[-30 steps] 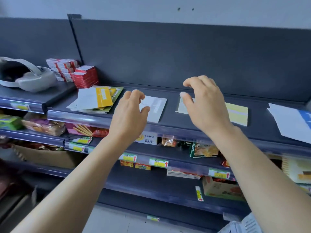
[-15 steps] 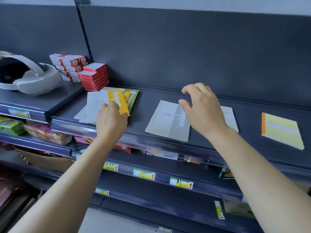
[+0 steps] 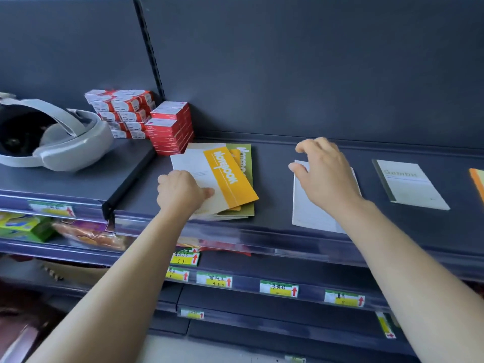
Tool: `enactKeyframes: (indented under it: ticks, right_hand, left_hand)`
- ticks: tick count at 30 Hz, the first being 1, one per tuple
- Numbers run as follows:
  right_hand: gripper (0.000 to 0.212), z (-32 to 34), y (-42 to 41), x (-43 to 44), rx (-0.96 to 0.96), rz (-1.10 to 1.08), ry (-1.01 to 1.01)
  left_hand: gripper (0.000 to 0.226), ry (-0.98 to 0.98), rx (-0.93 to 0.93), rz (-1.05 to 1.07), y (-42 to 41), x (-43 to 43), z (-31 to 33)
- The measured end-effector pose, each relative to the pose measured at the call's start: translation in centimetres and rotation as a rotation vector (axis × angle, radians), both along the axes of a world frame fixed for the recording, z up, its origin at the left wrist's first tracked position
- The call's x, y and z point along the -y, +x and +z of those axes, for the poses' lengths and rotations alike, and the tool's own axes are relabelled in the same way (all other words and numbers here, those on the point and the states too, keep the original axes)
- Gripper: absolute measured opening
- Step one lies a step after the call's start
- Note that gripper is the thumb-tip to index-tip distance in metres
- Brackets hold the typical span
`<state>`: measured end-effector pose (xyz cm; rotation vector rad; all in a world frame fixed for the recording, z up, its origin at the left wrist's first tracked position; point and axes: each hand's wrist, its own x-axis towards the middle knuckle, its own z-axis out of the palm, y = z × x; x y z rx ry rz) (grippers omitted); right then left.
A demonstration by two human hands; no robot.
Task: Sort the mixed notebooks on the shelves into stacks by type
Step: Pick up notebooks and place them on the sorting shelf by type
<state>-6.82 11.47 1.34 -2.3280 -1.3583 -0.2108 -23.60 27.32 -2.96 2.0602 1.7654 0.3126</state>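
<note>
Trouble starts at the front lip of the shelf point(image 3: 272, 195). The pile point(image 3: 247, 209) under my left hand point(image 3: 183, 192) lies fanned and close to that edge. My fingers and thumb pinch the near corner of the top notebook point(image 3: 227, 176), and if I drag it the covers beneath could skid off onto the floor. My right hand point(image 3: 326, 176) arches loose-fingered over the white notebook point(image 3: 309, 213), holding nothing. I cannot tell whether it touches, but a careless sweep could push that thin cover over the lip too. I count at least three covers in the pile, one white notebook, one grey notebook point(image 3: 411, 184) beside it, and one orange-edged notebook point(image 3: 478, 182) cut off by the frame. At the back are two stacks of red boxes point(image 3: 170, 127) and one headset point(image 3: 52, 137).
</note>
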Motion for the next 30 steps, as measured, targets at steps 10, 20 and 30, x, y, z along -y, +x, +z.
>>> enactKeyframes:
  ticks: [10,20,30]
  right_hand:
    - [0.060,-3.2,3.2,1.0,-0.139,-0.353,-0.335]
    - [0.105,-5.1,7.5,1.2,-0.347,-0.543,-0.589]
    - [0.032,-5.5,9.2,0.9,-0.497,-0.570,-0.256]
  left_hand:
    - [0.029,0.078,0.323,-0.042,0.5,1.0,1.5]
    - [0.028,0.003,0.669,-0.156,3.1,3.8,2.9]
    - [0.026,0.020,0.639,-0.192,3.7,4.7,3.2]
